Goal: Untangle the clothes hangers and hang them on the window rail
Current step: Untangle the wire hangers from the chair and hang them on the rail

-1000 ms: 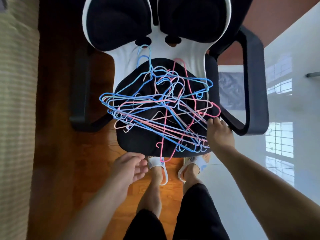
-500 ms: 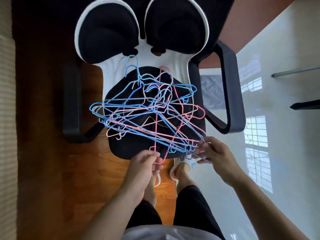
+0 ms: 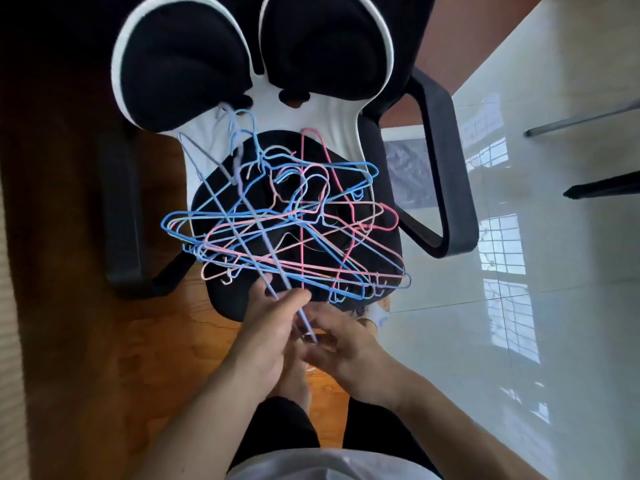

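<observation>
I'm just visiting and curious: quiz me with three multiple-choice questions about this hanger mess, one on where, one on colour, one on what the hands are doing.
1. Where does the hanger pile lie?
A. chair seat
B. floor
C. window rail

2. What colour is the hanger being drawn out of the pile?
A. green
B. lilac
C. black

3. What is the left hand doing?
A. hanging idle
B. pinching the hanger's wire
C. pressing on the armrest

Answers:
1 A, the pile rests on the chair seat.
2 B, its wire looks pale lilac.
3 B, thumb and fingers close on the wire, beside the right hand.
</observation>
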The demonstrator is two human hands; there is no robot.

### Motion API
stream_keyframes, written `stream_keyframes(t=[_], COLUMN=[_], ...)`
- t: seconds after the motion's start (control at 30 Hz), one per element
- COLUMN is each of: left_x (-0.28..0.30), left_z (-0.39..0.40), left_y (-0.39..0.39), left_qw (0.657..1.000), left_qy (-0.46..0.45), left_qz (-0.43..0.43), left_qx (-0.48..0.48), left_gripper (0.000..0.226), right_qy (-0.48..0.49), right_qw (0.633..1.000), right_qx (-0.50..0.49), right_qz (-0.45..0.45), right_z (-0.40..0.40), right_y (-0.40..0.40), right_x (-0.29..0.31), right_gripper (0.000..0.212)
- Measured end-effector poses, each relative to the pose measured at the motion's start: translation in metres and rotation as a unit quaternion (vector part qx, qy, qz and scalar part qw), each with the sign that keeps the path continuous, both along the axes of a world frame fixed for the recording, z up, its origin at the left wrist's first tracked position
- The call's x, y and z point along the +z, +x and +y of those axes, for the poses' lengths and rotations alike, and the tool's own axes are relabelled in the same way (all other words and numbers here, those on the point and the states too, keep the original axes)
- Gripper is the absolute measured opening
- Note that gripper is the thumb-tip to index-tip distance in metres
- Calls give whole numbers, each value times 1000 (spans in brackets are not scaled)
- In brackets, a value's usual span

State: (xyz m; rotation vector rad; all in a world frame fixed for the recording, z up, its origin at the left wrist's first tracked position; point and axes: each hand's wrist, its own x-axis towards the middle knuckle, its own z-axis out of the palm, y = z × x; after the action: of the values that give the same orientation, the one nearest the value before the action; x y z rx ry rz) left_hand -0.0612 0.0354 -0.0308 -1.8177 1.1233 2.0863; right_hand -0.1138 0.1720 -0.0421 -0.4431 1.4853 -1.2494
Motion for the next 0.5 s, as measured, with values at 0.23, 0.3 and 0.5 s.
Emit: stream_keyframes(t=[0.23,0.3,0.5], left_x=[-14,-14,-9], left_z=[-24,-30,-33], left_y=[62,77,99], left_qw=[996,995,994], left_qy=[-53,-66,-87], left_qz=[-70,-75,-55], left_qx=[21,22,37], left_gripper=[62,62,61], right_qy=[333,452,603], right_qw=[916,837,780], right_qx=[-9,12,-116], right_qz=[223,307,118], right_z=[20,37,55], right_y=[-58,-81,-108], right_x=[-89,-117,-165], right_gripper=[28,27,43])
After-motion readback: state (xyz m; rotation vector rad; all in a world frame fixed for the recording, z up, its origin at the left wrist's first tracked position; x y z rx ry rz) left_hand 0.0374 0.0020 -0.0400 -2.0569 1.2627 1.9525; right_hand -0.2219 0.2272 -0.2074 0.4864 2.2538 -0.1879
